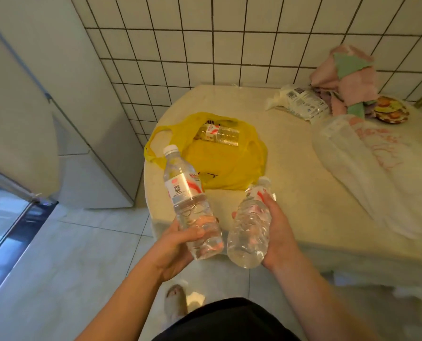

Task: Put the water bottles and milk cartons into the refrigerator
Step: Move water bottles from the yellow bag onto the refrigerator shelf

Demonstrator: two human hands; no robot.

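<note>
A third bottle [218, 134] is lying on the yellow bag [229, 166] on the table [303, 193] as we are gripping the first bottle [187, 193] in our left hand [178, 249], the second bottle [250, 232] in our right hand [279, 232].

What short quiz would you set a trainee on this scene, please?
1. True or false: the left hand grips a water bottle, and the right hand grips a second bottle.
2. How many water bottles show in all?
3. The loose bottle lies on: A) the floor; B) the yellow bag; C) a plate.

Key: 1 true; 2 three; 3 B.
</note>
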